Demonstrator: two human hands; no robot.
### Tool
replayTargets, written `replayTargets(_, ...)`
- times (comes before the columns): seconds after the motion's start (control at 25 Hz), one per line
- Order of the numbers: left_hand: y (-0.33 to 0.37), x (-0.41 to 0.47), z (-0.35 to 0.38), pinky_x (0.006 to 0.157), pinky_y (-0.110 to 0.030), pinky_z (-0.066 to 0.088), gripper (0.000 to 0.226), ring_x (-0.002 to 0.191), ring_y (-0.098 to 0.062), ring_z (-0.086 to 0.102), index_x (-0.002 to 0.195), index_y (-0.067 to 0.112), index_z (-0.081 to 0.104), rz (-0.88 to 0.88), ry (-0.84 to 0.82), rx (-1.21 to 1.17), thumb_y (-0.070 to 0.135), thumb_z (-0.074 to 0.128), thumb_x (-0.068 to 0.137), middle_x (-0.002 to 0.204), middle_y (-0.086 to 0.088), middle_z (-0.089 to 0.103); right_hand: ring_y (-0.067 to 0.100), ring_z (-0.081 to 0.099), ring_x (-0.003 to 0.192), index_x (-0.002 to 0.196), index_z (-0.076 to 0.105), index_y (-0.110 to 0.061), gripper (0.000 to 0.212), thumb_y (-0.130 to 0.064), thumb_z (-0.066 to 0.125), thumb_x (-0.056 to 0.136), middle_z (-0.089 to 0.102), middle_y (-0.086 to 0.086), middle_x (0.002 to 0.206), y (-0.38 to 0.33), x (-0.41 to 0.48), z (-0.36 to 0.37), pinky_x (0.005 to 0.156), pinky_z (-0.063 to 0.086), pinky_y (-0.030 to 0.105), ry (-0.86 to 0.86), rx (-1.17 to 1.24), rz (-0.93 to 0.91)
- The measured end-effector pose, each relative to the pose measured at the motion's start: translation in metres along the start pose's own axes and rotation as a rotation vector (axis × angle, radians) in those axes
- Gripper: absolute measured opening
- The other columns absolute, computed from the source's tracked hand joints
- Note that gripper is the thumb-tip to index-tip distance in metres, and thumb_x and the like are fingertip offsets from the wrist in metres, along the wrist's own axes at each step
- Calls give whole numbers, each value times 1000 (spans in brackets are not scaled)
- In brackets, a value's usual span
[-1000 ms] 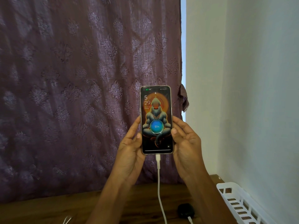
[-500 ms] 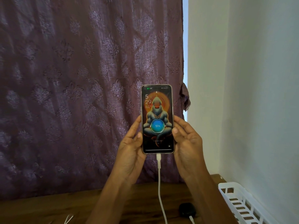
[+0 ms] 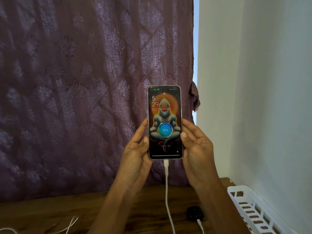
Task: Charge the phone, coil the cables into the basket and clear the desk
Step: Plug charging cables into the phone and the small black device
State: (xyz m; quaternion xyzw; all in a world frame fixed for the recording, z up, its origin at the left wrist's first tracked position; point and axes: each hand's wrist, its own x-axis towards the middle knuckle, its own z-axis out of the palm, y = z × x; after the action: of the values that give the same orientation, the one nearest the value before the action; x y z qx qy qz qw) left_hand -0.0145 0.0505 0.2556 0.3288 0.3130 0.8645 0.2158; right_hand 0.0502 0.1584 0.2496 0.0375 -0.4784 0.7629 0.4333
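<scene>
Both the left hand (image 3: 136, 154) and right hand (image 3: 196, 149) grip the phone (image 3: 165, 122) by its edges; it looks rigid, slick, breakable, and its limp cable (image 3: 167, 188) hangs.

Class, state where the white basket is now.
Head view, lower right: the white basket sits on the desk against the white wall, right of the black object.
</scene>
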Motion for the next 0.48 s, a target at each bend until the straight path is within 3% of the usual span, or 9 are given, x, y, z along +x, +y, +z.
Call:
replayTargets(0.12, -1, -4, -3, 73, -25, 58, 40, 96, -15, 68, 113, 21, 57, 3, 9, -1, -2, 35, 89, 107, -4, 71, 18, 67, 100, 105, 62, -19, 31, 2, 48, 88, 70, -2, 105, 1, -5, -1, 75, 58, 24, -7, 10, 14)
replayTargets(0.28, -4, -7, -9, 85, -30, 54, 40, 102, -18, 66, 114, 23, 57, -14, 16, 8, -2, 35, 90, 116, -7, 67, 16, 67, 101, 108, 61, -20, 31, 1, 47, 90, 68, 0, 111, 4, -9, -1, 72, 57, 23, 4, -15, 40)
replayTargets(0.48, -7, -11, -17, 90, -32, 51, 40, 107, -18, 63, 114, 25, 57, -31, 29, 54, 0, 38, 88, 116, -4, 67, 12, 68, 96, 107, 61, -23, 30, -1, 47, 91, 71, -9, 99, 9, -14, -3, 70, 57, 22, 2, -46, 61)
